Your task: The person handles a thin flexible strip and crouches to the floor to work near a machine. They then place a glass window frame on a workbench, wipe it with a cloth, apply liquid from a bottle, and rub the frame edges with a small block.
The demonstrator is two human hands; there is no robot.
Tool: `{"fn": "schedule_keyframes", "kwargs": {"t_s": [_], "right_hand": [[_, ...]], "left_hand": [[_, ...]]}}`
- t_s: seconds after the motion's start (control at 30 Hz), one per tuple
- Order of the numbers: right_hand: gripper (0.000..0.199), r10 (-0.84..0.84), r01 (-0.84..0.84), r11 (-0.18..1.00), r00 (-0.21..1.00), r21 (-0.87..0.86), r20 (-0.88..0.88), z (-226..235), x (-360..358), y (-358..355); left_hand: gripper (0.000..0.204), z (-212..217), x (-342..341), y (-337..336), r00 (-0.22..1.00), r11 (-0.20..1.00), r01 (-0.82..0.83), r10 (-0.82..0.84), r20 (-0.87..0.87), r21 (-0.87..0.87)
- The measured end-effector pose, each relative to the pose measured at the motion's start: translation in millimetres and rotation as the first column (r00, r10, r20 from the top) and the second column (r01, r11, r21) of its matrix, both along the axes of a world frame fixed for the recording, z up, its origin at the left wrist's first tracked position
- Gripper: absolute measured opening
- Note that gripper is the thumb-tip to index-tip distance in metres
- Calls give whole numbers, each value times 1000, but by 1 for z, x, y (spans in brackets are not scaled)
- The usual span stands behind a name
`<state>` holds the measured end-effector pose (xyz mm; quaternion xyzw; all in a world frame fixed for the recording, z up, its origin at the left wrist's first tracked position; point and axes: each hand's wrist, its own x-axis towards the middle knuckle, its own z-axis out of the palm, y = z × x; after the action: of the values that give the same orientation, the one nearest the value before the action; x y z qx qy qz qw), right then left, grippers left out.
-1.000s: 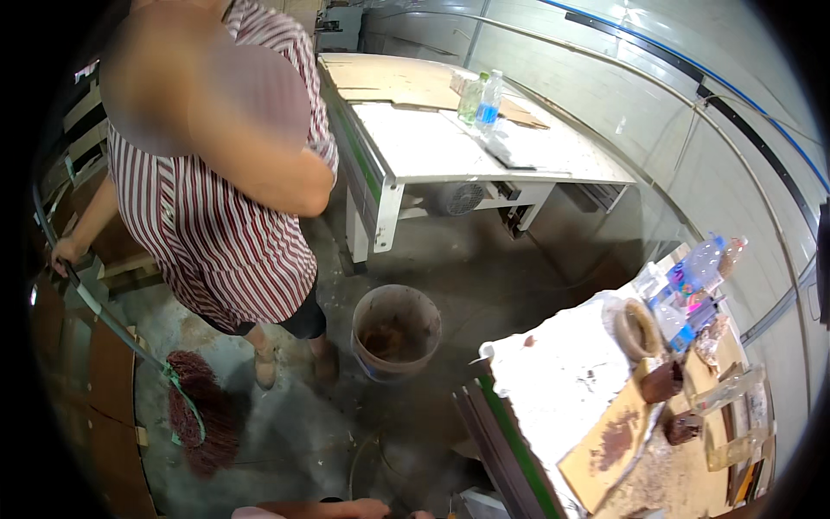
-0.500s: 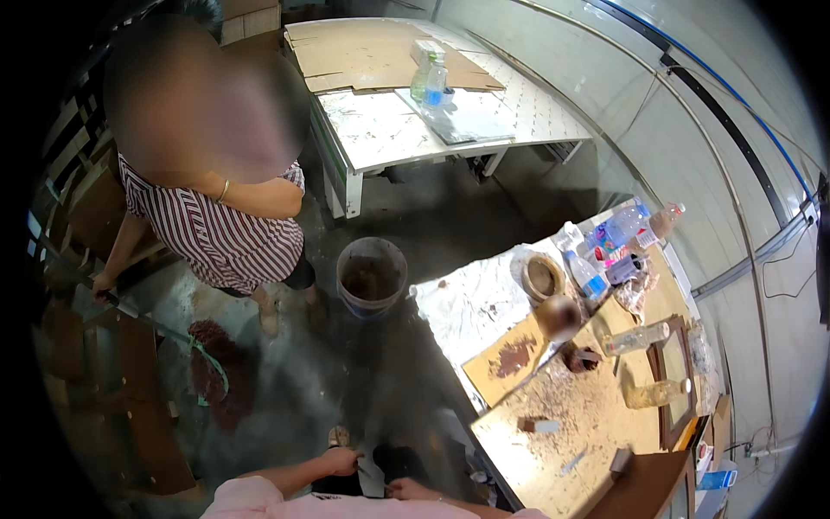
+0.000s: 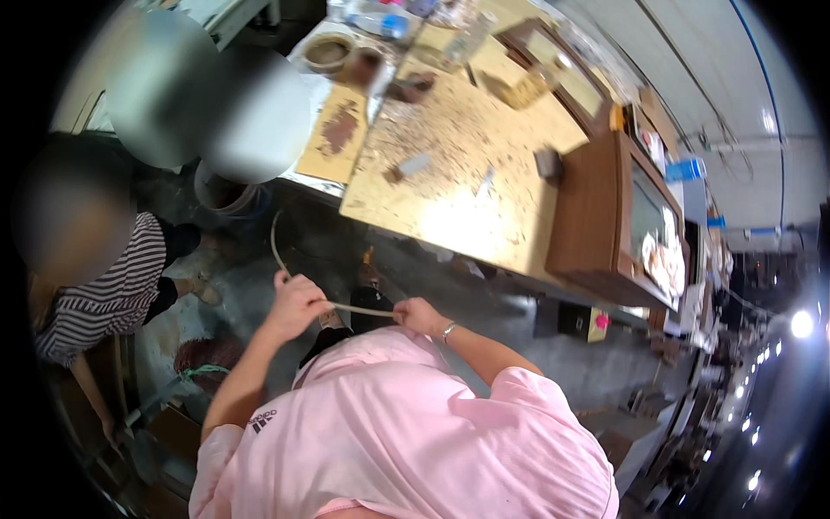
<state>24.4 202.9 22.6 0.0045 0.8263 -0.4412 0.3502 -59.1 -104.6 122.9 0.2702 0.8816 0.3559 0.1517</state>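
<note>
A thin pale strip, like a strap or cord (image 3: 363, 310), runs between my two hands in front of my pink shirt. My left hand (image 3: 298, 304) is closed round it, and its loose end curves up beyond that hand toward the table's near edge. At the other end my right hand (image 3: 418, 317), with a bracelet at the wrist, pinches the strip close to the shirt. Whether the strip goes on behind the right hand is hidden.
Ahead stands a worktable (image 3: 519, 221) strewn with brown crumbs, with a brown wooden cabinet (image 3: 588, 216) on its right. A bucket (image 3: 229, 192) stands left of the table. A co-worker in a striped top (image 3: 108, 303) is at the left, near a reddish broom (image 3: 207, 355).
My view has swung to the right and down, so the table sits nearer the middle. My hands have come up, and the pale strip now shows stretched between them.
</note>
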Motion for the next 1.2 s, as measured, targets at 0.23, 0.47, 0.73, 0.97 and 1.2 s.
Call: {"fn": "schedule_keyframes", "kwargs": {"t_s": [0.23, 0.47, 0.73, 0.97, 1.2], "right_hand": [[20, -208, 230, 944, 971, 236, -115, 2, 76, 24], [22, -467, 474, 838, 879, 271, -95, -3, 174, 41], [37, -771, 827, 554, 551, 91, -318, 26, 252, 40], [50, -979, 855, 199, 156, -479, -129, 244, 183, 33], [44, -857, 453, 452, 460, -768, -233, 411, 115, 47]], "left_hand": [[16, 103, -43, -11, 999, 939, 33, -42, 17, 342], [36, 155, -68, -49, 993, 788, -4, -72, 99, 615], [29, 128, -81, -60, 943, 767, -199, -21, 334, 610], [36, 75, -47, -45, 825, 804, -292, -62, 561, 518], [32, 103, -46, -31, 861, 674, -362, -22, 508, 643]]}}
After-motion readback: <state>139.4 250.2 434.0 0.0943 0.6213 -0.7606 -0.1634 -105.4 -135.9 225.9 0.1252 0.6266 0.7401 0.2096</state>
